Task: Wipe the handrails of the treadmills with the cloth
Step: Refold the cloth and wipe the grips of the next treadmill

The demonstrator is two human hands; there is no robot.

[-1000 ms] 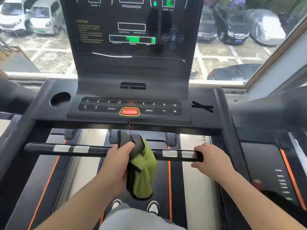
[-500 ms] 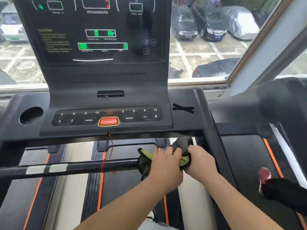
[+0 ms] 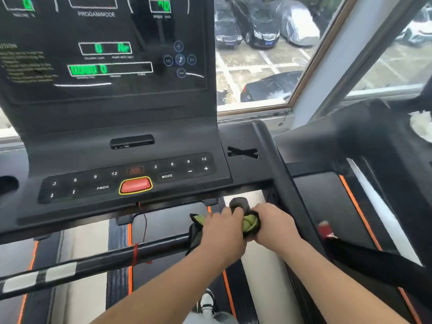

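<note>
Cloth (image 3: 250,222), green and grey, sits bunched round the right end of the front handrail (image 3: 152,251), lower centre of the frame, just beside its joint with the slanting side rail (image 3: 288,195); the left grip (image 3: 222,232) is clenched round cloth and bar together; the right grip (image 3: 275,225) grasps the cloth's right part, touching the left; this looks like the last stretch of the bar; the wad is so bunched that it may skip the underside and the corner at the joint; a sweep toward the left of the frame could snag the red cord (image 3: 135,254) tied on the bar; the display (image 3: 109,69) is lit, so a stray forearm on the keys (image 3: 167,176) could start the treadmill (image 3: 131,122).
</note>
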